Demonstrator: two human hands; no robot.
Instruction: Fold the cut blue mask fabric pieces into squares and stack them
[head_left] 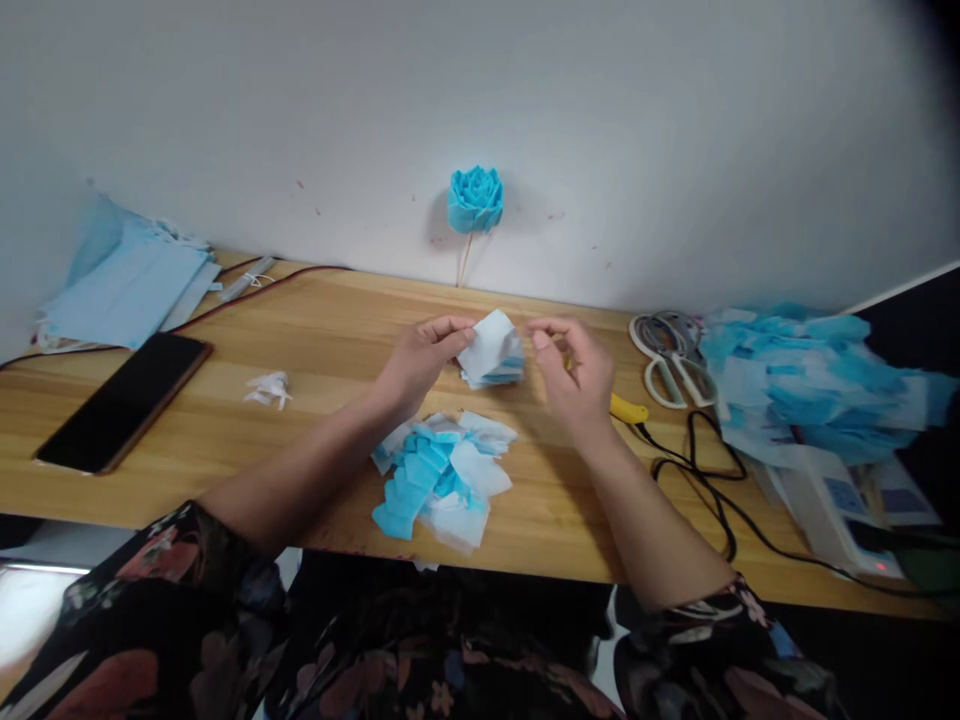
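My left hand (429, 358) pinches a small white fabric piece (491, 342) at its left edge between thumb and fingers. Under that piece lies a stack of cut pale-blue and white pieces (495, 376) on the table. Just right of it, my right hand (574, 368) is apart from the piece, thumb and forefinger closed together; anything between them is too small to make out. A yellow tool with a black cord (628, 410) lies partly hidden behind the right hand. Nearer to me spreads a loose pile of blue and white fabric pieces (442, 475).
A blue fabric flower on a stick (476, 200) leans at the wall. Face masks (131, 280), a phone (127, 400) and a white scrap (268, 390) are at left. Scissors (671, 365), a heap of blue fabric (817, 380), a power strip (844, 510) and cables are at right.
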